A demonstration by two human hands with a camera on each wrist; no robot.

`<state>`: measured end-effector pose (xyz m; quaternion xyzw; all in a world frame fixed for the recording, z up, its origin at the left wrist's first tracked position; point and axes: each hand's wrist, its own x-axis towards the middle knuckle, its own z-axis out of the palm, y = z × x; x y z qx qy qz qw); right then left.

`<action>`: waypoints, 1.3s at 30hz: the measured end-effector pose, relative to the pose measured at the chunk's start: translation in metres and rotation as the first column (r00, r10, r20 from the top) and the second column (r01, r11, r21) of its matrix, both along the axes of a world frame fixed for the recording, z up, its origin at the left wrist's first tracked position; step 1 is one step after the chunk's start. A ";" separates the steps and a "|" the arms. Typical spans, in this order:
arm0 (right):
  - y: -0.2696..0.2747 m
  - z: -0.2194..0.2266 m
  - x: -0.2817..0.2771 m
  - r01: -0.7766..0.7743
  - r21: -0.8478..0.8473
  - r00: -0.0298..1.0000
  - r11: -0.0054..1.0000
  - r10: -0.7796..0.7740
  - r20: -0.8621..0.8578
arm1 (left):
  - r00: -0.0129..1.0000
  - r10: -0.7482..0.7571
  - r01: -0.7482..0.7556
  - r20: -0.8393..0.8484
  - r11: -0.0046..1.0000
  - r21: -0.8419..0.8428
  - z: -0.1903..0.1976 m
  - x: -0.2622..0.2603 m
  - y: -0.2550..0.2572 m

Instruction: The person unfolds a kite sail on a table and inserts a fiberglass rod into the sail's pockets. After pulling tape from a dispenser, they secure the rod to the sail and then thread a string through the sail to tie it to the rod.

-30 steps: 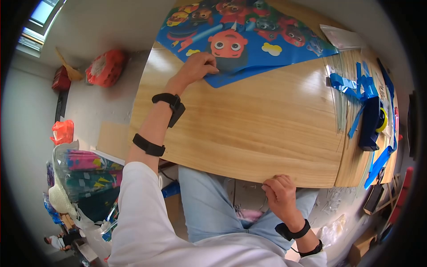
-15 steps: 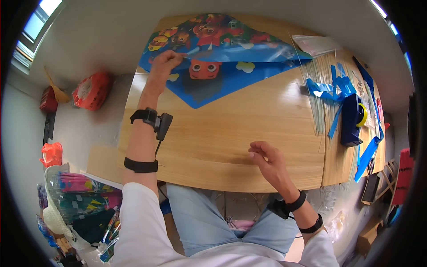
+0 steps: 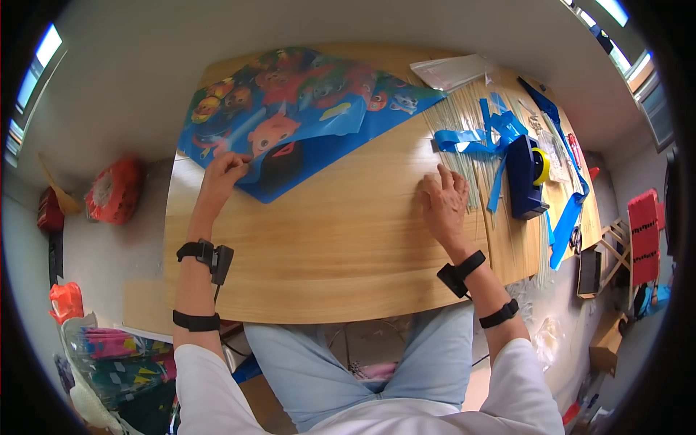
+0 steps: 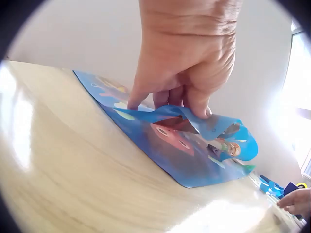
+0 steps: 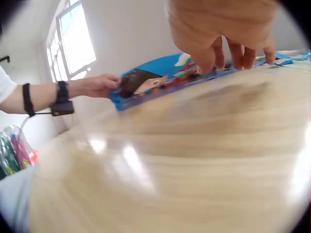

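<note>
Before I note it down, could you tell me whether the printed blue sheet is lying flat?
No, the sheet is partly lifted: its upper layer curls up where the left hand pinches it.

Red panel [image 3: 644, 235], 3 o'clock in the head view: dark marks, too small to read
Printed sheet [image 3: 312, 156], 11 o'clock: pictures, no readable lettering

Bare hands: two, left hand [image 3: 221, 174] and right hand [image 3: 444, 203]. Black fabric straps [image 3: 196, 321]: four, two per forearm. Flat blue glossy film [image 3: 297, 172], cartoon-printed: two overlapping layers, joined or not unclear. Pale wood-grain table [image 3: 326, 246]: one. Boxy dark-blue tape dispenser [image 3: 523, 177]: one. Round yellow tape roll [image 3: 541, 167]: one. Thin straight translucent sticks [image 3: 471, 174]: many, uncountable. Long-handled straw broom [image 3: 65, 201]: one.
</note>
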<state>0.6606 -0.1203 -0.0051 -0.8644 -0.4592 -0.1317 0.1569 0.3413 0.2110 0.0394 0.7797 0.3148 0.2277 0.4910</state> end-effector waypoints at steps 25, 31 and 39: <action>-0.013 0.005 -0.031 -0.068 0.151 0.972 0.986 0.099 -0.214 | 0.589 -0.519 0.378 -0.620 0.854 -0.356 0.050 -0.124 -0.153; -0.024 0.029 -0.046 0.012 -0.030 0.960 0.999 -0.020 -0.279 | 0.832 0.171 0.059 -0.527 0.919 0.391 0.005 -0.097 -0.175; -0.109 0.004 -0.058 -0.053 0.065 0.859 0.996 0.078 -0.506 | 0.662 0.138 0.164 -0.736 0.932 0.322 0.000 -0.058 -0.194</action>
